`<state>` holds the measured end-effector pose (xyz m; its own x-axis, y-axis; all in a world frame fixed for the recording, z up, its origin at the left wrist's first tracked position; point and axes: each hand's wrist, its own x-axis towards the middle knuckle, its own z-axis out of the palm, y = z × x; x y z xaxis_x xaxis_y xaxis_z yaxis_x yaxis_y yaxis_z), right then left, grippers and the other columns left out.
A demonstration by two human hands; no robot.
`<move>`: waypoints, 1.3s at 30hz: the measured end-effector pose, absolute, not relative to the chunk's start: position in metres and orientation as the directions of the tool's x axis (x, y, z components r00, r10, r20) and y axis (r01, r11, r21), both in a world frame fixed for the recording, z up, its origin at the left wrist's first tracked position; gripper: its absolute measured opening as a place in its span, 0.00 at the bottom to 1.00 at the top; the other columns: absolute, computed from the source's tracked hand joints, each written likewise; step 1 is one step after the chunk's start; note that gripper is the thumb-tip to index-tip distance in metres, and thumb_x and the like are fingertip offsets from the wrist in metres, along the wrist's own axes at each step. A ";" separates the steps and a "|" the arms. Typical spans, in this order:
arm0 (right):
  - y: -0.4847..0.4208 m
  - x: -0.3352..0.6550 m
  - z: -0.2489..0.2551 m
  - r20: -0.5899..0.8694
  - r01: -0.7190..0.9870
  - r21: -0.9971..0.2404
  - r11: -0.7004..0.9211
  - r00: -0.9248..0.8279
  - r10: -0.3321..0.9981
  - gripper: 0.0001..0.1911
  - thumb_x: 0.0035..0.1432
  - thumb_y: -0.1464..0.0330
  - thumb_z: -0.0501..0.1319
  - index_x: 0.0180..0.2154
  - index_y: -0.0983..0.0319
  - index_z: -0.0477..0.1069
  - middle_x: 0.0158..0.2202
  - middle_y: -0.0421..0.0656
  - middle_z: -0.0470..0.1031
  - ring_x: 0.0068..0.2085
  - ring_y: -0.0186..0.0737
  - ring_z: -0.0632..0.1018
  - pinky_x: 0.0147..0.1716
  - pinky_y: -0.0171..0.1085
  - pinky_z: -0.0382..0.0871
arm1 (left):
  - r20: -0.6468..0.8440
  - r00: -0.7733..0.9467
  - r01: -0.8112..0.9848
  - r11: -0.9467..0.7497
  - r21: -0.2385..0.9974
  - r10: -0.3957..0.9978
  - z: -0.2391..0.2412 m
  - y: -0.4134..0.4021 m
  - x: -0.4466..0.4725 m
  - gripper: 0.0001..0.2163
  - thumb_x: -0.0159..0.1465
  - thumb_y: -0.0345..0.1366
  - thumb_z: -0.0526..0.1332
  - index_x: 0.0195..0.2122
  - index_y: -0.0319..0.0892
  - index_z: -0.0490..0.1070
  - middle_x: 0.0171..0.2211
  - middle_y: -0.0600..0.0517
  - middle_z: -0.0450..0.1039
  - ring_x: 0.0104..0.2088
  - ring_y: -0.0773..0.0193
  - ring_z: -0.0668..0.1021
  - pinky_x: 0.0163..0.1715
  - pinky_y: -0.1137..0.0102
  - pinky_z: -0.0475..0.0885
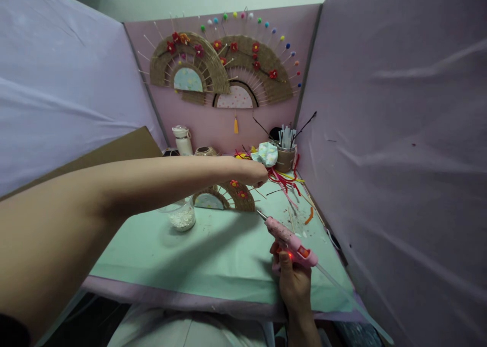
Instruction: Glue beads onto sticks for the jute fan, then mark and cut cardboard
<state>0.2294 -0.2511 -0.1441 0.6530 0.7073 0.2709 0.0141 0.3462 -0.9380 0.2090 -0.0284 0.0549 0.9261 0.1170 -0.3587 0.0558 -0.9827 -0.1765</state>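
Observation:
My right hand (292,278) grips a pink hot glue gun (289,238) with a lit red light, its metal nozzle aimed up-left over the green table cover (213,255). My left arm stretches across the view; my left hand (251,172) is closed near a crumpled pale patterned cloth (265,153) at the back of the table, and whether it pinches anything is unclear. Just below that hand lies a small woven jute fan (228,196) with red flowers, partly hidden by the arm.
A clear cup of white beads (181,215) stands left of the fan. At the back are a white bottle (183,140), a holder of sticks (285,151) and red strips (283,180). Two big fans (228,65) hang on the pink wall. Purple panels close both sides.

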 end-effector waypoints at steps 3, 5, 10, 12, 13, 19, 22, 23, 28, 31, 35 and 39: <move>-0.251 0.230 -0.144 0.290 0.030 -0.934 0.356 0.647 0.706 0.20 0.57 0.53 0.61 0.30 0.64 0.73 0.22 0.40 0.68 0.20 0.30 0.65 0.18 0.30 0.61 | -0.359 0.925 0.063 -0.981 -0.186 0.127 0.056 -0.030 0.209 0.09 0.54 0.22 0.60 0.27 0.39 0.79 0.24 0.51 0.74 0.23 0.68 0.63 0.27 0.70 0.57; -0.251 0.230 -0.144 0.300 0.044 -0.932 0.360 0.651 0.697 0.19 0.57 0.53 0.61 0.30 0.64 0.73 0.23 0.40 0.69 0.20 0.30 0.66 0.18 0.30 0.61 | -0.364 0.923 0.063 -0.981 -0.183 0.128 0.058 -0.031 0.208 0.09 0.54 0.23 0.60 0.28 0.40 0.79 0.25 0.51 0.75 0.23 0.68 0.64 0.28 0.70 0.58; -0.250 0.230 -0.145 0.286 0.025 -0.933 0.358 0.653 0.701 0.20 0.57 0.53 0.61 0.30 0.64 0.73 0.24 0.41 0.70 0.20 0.30 0.66 0.18 0.31 0.62 | -0.380 0.915 0.075 -0.983 -0.170 0.136 0.061 -0.034 0.206 0.08 0.55 0.23 0.60 0.30 0.38 0.79 0.26 0.49 0.75 0.24 0.67 0.65 0.30 0.69 0.59; -0.251 0.230 -0.145 0.268 0.009 -0.938 0.346 0.653 0.708 0.20 0.57 0.53 0.62 0.30 0.64 0.73 0.23 0.41 0.70 0.19 0.30 0.65 0.17 0.30 0.61 | -0.387 0.911 0.090 -0.983 -0.159 0.146 0.061 -0.033 0.206 0.08 0.55 0.23 0.61 0.31 0.37 0.79 0.26 0.49 0.75 0.24 0.67 0.65 0.30 0.69 0.59; -0.251 0.230 -0.145 0.263 0.006 -0.939 0.343 0.655 0.709 0.20 0.57 0.52 0.62 0.30 0.64 0.73 0.22 0.40 0.69 0.19 0.30 0.65 0.17 0.30 0.61 | -0.391 0.908 0.097 -0.983 -0.157 0.152 0.061 -0.033 0.206 0.07 0.55 0.24 0.62 0.31 0.37 0.79 0.26 0.49 0.74 0.24 0.67 0.65 0.30 0.69 0.59; -0.250 0.230 -0.144 0.273 0.022 -0.939 0.344 0.656 0.703 0.20 0.57 0.52 0.62 0.30 0.65 0.73 0.25 0.42 0.71 0.20 0.30 0.66 0.18 0.31 0.62 | -0.391 0.904 0.107 -0.976 -0.188 0.174 0.057 -0.030 0.207 0.08 0.56 0.27 0.62 0.36 0.37 0.79 0.29 0.48 0.76 0.25 0.66 0.66 0.31 0.69 0.60; -0.250 0.230 -0.144 0.273 0.019 -0.938 0.346 0.657 0.703 0.20 0.57 0.52 0.61 0.30 0.64 0.73 0.24 0.42 0.71 0.20 0.30 0.66 0.18 0.31 0.62 | -0.367 0.914 0.108 -0.976 -0.187 0.171 0.055 -0.028 0.205 0.09 0.57 0.27 0.60 0.35 0.38 0.79 0.28 0.48 0.75 0.25 0.65 0.65 0.30 0.68 0.60; -0.250 0.230 -0.144 0.275 0.021 -0.938 0.347 0.654 0.705 0.21 0.57 0.52 0.61 0.30 0.64 0.73 0.24 0.42 0.71 0.20 0.30 0.66 0.18 0.31 0.62 | -0.358 0.918 0.109 -0.977 -0.182 0.170 0.055 -0.027 0.205 0.09 0.56 0.27 0.59 0.34 0.38 0.79 0.27 0.48 0.75 0.24 0.66 0.65 0.30 0.68 0.59; -0.252 0.230 -0.144 0.288 0.054 -0.941 0.334 0.648 0.705 0.21 0.57 0.51 0.60 0.30 0.64 0.73 0.24 0.41 0.70 0.20 0.31 0.66 0.18 0.31 0.61 | -0.358 0.920 0.116 -0.982 -0.147 0.162 0.052 -0.024 0.205 0.10 0.56 0.26 0.57 0.32 0.38 0.79 0.25 0.49 0.74 0.24 0.66 0.63 0.29 0.69 0.57; -0.252 0.230 -0.143 0.287 0.059 -0.942 0.329 0.645 0.708 0.21 0.58 0.51 0.60 0.29 0.64 0.72 0.22 0.40 0.68 0.20 0.31 0.65 0.18 0.31 0.61 | -0.377 0.914 0.103 -0.983 -0.150 0.153 0.052 -0.023 0.206 0.10 0.56 0.27 0.57 0.33 0.38 0.79 0.26 0.49 0.74 0.23 0.66 0.63 0.29 0.68 0.57; -0.251 0.229 -0.143 0.281 0.045 -0.941 0.335 0.654 0.702 0.21 0.57 0.52 0.61 0.30 0.64 0.72 0.22 0.40 0.69 0.20 0.30 0.65 0.18 0.31 0.62 | -0.393 0.904 0.125 -0.983 -0.135 0.169 0.052 -0.023 0.206 0.10 0.57 0.27 0.58 0.33 0.37 0.79 0.26 0.48 0.74 0.23 0.67 0.63 0.29 0.68 0.58; -0.252 0.229 -0.141 0.298 0.062 -0.937 0.343 0.652 0.697 0.21 0.58 0.52 0.60 0.29 0.64 0.72 0.22 0.40 0.69 0.19 0.30 0.66 0.18 0.31 0.62 | -0.421 0.885 0.148 -0.978 -0.149 0.198 0.053 -0.024 0.207 0.09 0.59 0.29 0.58 0.35 0.38 0.78 0.28 0.49 0.74 0.24 0.67 0.63 0.29 0.69 0.58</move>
<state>0.2288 -0.2515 -0.1413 0.6517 0.6973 0.2984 0.0621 0.3430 -0.9373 0.2070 -0.0236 0.0526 0.8853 0.1981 -0.4207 0.1481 -0.9777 -0.1488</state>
